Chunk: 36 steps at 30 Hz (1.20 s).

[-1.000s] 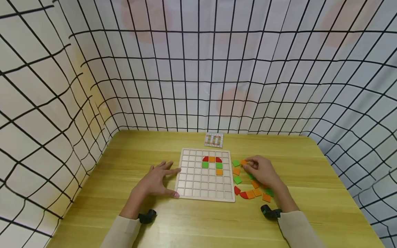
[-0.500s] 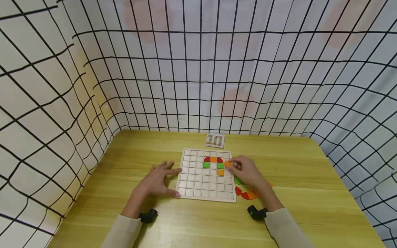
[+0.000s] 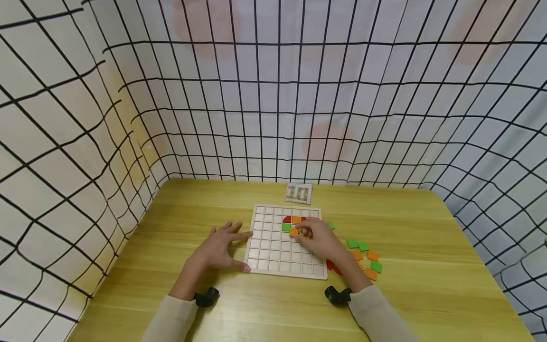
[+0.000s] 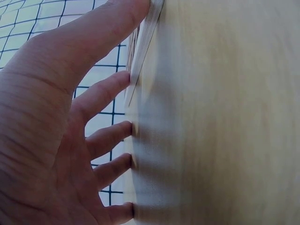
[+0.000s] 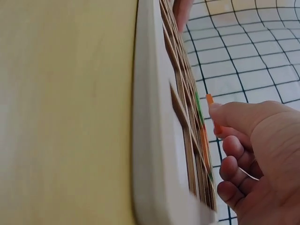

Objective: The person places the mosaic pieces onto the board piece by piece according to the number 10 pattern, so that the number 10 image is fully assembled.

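Pinching an orange square tile (image 3: 293, 232), the right hand (image 3: 317, 237) overhangs the part-filled grid board (image 3: 275, 255), left hand (image 3: 217, 248) splayed, loose tiles (image 3: 372, 255) unplaced.

The board (image 3: 275, 245) is passable leftward (right hand (image 3: 319, 237) obstructs rightward).

Soft, even light is filling the room, and a pale sheen is glowing on the near part of the table (image 3: 239, 304). Toward the head view's edges, the grid-lined walls (image 3: 55, 156) are bowing. The left wrist view is looking dimmer, the left hand (image 4: 61, 126) throwing soft shadows over blurred grain; in the right wrist view, the near corner of the board (image 5: 150, 140) is smearing out of focus.
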Each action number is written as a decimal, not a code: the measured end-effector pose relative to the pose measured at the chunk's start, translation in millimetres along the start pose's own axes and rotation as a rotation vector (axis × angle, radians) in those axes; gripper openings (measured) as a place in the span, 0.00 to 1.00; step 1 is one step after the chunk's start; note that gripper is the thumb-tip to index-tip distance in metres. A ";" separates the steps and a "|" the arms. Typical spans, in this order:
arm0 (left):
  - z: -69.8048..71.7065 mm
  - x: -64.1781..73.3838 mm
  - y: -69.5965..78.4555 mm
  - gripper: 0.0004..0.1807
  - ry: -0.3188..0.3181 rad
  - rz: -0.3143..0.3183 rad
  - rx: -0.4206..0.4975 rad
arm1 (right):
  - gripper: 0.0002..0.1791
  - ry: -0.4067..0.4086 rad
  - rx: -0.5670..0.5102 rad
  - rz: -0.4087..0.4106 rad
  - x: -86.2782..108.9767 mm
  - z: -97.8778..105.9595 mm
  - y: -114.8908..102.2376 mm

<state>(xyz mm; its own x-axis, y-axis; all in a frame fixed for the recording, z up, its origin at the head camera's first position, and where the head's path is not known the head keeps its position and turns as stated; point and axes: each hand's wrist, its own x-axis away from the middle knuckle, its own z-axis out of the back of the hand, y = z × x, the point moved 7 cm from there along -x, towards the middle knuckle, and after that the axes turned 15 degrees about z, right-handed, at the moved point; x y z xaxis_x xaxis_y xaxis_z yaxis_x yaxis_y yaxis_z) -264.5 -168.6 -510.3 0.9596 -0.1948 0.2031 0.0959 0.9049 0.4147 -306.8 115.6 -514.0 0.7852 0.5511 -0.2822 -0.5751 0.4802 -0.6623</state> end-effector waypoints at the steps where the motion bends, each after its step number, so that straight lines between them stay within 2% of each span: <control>1: 0.1 0.1 0.0 0.55 0.000 -0.001 0.001 | 0.12 -0.004 0.014 0.000 -1.4 -1.7 -1.5; 12: 0.3 -1.2 -2.1 0.56 0.000 0.010 -0.010 | 0.12 -0.041 0.099 0.024 -10.1 -12.6 -9.8; 22: 1.4 1.7 -1.0 0.56 -0.005 0.014 0.001 | 0.15 -0.065 0.094 0.037 -8.3 -17.8 -15.3; 28: 0.9 2.2 -1.4 0.55 -0.002 0.012 -0.009 | 0.14 -0.034 0.088 0.049 -7.1 -17.6 -13.6; 36: 0.5 0.5 -0.4 0.55 0.000 0.007 -0.012 | 0.14 -0.020 0.027 0.011 -4.9 -16.0 -8.7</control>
<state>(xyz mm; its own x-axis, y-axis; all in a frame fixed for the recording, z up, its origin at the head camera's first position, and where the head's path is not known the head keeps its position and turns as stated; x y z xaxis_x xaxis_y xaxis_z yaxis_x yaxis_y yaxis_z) -264.2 -169.2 -509.9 0.9601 -0.1889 0.2062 0.0926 0.9105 0.4031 -302.0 97.8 -517.9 0.7745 0.5697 -0.2749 -0.5894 0.4921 -0.6407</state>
